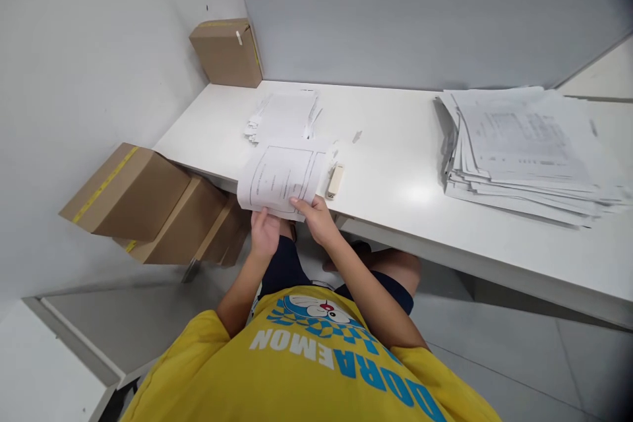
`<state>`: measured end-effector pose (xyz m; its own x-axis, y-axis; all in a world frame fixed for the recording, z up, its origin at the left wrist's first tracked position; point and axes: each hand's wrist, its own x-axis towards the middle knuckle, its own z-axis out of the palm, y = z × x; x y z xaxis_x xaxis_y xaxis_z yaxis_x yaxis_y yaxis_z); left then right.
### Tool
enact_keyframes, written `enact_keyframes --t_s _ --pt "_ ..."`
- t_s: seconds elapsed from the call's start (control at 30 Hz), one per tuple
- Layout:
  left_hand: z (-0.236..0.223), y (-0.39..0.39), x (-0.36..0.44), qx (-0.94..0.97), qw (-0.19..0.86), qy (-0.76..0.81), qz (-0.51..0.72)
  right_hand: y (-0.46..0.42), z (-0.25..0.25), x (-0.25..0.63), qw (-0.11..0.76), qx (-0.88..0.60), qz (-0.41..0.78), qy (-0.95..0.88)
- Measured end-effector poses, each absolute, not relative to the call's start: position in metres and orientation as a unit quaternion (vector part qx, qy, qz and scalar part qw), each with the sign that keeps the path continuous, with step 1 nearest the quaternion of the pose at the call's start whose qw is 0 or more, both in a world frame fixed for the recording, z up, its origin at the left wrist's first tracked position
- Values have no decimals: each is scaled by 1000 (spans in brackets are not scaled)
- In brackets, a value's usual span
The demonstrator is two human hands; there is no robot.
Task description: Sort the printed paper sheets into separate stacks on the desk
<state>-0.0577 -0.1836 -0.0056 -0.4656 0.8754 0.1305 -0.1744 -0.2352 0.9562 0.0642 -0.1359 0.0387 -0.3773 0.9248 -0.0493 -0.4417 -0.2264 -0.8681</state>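
Note:
A printed sheet of paper (279, 175) with a bordered page layout is held above the table's front edge, bowed slightly; whether it is one sheet or a few I cannot tell. My left hand (266, 232) grips its lower left edge, fingers mostly beneath the paper. On the lower right corner, my right hand (316, 216) pinches it with the thumb on top. Just right of the paper lies a small cream-coloured stapler (335, 181) on the table. Behind the paper rests a loose pile of white sheets (287, 113).
A large uneven stack of printed papers (524, 145) covers the right part of the white table (390, 145). One cardboard box (227, 56) stands at the far left corner. Several more boxes (133, 194) are piled left of the table. A scrap (357, 136) lies mid-table.

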Motion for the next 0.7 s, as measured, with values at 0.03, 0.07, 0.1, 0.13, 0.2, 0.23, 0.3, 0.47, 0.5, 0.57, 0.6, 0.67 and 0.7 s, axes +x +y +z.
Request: enact_keyframes --t_s 0.03,0.07,0.1,0.13,0.2,0.23,0.3,0.47,0.5,0.57,0.6,0.67,0.7 --pt "2 -183 -65 358 379 485 702 -137 42 65 460 -298 716 -432" --pt "8 -182 -71 358 383 480 703 -138 46 65 449 -298 711 -453" --pt "13 -182 -75 355 387 475 706 -141 50 65 440 -298 709 -464" --pt "16 -181 -79 349 385 473 711 -144 54 65 435 -297 710 -467" --pt "20 -180 -84 331 366 478 727 -152 61 64 432 -294 719 -458" --pt "20 -180 -86 324 352 483 733 -156 63 65 432 -290 724 -453" --pt "20 -179 -91 316 330 492 741 -164 64 68 432 -279 737 -438" --pt "17 -179 -108 301 318 496 750 -159 59 95 483 -274 750 -359" --pt "16 -179 -112 302 316 501 747 -155 59 103 499 -283 738 -356" --pt "15 -179 -118 310 316 512 736 -145 58 119 514 -309 711 -367" --pt "14 -179 -119 315 320 515 730 -141 57 125 509 -323 703 -377" --pt "14 -178 -120 320 338 516 719 -135 56 136 477 -347 704 -396" --pt "13 -177 -119 316 351 515 715 -134 54 139 456 -357 710 -401"
